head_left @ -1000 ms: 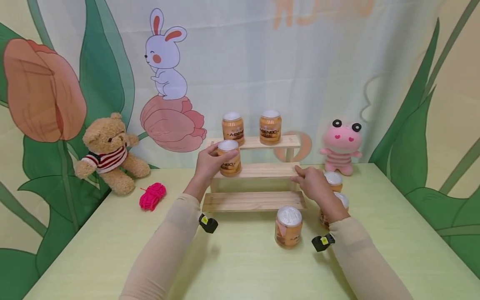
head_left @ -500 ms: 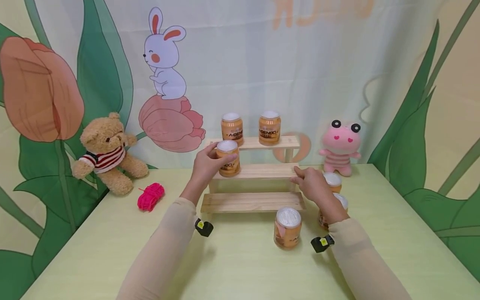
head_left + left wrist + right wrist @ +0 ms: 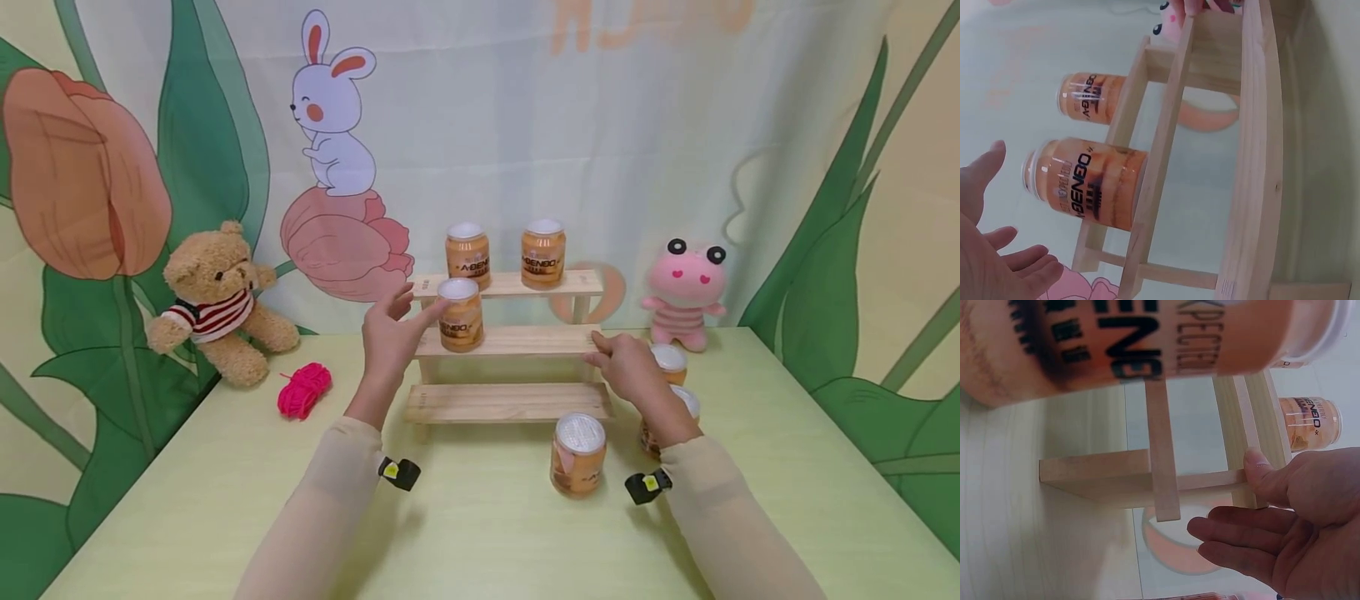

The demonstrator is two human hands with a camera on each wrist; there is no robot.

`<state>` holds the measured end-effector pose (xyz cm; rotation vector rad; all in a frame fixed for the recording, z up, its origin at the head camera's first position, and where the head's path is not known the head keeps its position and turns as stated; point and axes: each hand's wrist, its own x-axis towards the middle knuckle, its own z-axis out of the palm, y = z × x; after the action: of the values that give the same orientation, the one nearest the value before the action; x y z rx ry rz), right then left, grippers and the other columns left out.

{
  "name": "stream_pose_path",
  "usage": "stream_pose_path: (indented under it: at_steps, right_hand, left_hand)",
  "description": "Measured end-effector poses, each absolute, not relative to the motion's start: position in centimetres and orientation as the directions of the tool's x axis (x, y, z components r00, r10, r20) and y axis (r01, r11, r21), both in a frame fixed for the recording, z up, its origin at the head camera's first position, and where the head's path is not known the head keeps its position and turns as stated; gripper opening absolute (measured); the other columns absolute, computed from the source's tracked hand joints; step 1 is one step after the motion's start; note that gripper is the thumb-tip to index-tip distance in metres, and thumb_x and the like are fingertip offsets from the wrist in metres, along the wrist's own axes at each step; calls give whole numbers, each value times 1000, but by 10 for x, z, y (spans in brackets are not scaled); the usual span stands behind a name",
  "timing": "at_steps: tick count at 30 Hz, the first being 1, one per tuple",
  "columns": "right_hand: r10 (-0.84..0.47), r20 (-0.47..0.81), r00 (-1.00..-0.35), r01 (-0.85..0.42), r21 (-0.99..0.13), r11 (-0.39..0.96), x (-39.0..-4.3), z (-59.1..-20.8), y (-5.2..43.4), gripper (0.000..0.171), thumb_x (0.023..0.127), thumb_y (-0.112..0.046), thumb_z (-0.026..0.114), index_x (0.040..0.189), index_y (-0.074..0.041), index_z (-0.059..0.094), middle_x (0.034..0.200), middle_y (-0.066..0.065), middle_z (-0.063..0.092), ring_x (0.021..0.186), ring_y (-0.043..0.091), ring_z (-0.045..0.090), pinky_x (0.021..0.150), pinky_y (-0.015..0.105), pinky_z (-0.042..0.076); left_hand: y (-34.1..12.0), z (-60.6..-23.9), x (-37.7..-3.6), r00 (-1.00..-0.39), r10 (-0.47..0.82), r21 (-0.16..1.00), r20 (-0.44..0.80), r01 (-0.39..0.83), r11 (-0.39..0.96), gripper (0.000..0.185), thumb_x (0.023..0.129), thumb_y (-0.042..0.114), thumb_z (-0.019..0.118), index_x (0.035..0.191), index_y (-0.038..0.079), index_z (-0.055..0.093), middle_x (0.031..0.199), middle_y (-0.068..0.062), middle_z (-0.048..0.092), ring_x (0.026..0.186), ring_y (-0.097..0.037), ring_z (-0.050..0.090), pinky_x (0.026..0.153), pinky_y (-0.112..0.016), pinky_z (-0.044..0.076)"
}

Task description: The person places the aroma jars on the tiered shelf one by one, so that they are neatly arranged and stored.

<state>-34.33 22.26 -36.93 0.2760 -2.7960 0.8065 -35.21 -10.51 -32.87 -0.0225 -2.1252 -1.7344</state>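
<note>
An orange jar with a white lid stands upright at the left end of the middle tier of a wooden three-tier stand. My left hand is just left of this jar, fingers spread; in the left wrist view a gap shows between the hand and the jar. My right hand grips the right end of the middle tier. In the right wrist view its thumb lies on the board's edge, with the other fingers beside the end. Two similar jars, a left one and a right one, stand on the top tier.
A jar stands on the table before the stand's right end. Two more jars are partly hidden behind the right forearm. A teddy bear and pink yarn are at left; a pink plush toy sits at back right.
My left hand has let go of the jar on the middle tier and moved a little left, its fingers opening. The right hand stays on the stand's end.
</note>
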Motion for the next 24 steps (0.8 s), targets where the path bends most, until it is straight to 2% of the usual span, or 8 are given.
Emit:
stream_pose_path:
  at_steps: [5, 10, 13, 15, 19, 24]
  right_hand:
    - [-123, 260, -958, -241, -495, 835, -344, -370, 224, 48, 102, -20, 61, 141, 4, 48, 128, 29, 59, 70, 26, 53, 59, 34, 39]
    - [-126, 262, -957, -244, -489, 837, -344, -369, 224, 48, 102, -20, 61, 141, 5, 48, 125, 31, 59, 66, 26, 51, 59, 36, 40]
    - [-126, 265, -956, -246, -487, 838, -344, -369, 224, 48, 101, -20, 61, 141, 5, 48, 126, 30, 59, 72, 27, 56, 62, 37, 42]
    - [-126, 266, -956, -246, -487, 838, -344, -370, 224, 48, 102, -20, 61, 141, 5, 49, 127, 30, 58, 77, 29, 59, 62, 36, 43]
    - [-120, 265, -957, -242, -493, 836, -345, -371, 223, 48, 101, -21, 61, 141, 4, 49, 129, 29, 57, 79, 31, 59, 57, 35, 39]
    - [-121, 281, -952, -251, -494, 832, -344, -371, 223, 48, 101, -20, 62, 140, 5, 50, 131, 31, 55, 79, 33, 61, 60, 38, 42]
  left_hand:
    - [-97, -332, -342, -896, -208, 914, 393, 354, 200, 72, 78, 43, 86, 137, 12, 60, 137, -12, 60, 128, -27, 54, 104, -43, 45]
    - [-80, -344, -333, -851, -146, 858, 504, 473, 202, 65, 79, 35, 87, 133, 9, 63, 129, -9, 65, 120, -25, 59, 100, -43, 49]
    - [-69, -351, -328, -840, -76, 837, 537, 519, 176, 62, 79, 30, 87, 131, 6, 63, 126, -11, 66, 117, -27, 60, 98, -45, 50]
    - [-62, -355, -325, -841, -6, 832, 541, 535, 150, 62, 80, 26, 87, 132, 4, 62, 126, -13, 66, 118, -30, 60, 97, -45, 51]
    - [-52, -364, -320, -849, 172, 844, 500, 522, 122, 61, 82, 18, 85, 135, 5, 60, 129, -17, 64, 121, -35, 59, 98, -45, 50]
    - [-41, -377, -314, -838, 368, 870, 403, 476, 131, 64, 83, 16, 84, 140, 4, 56, 133, -16, 63, 121, -31, 60, 101, -46, 48]
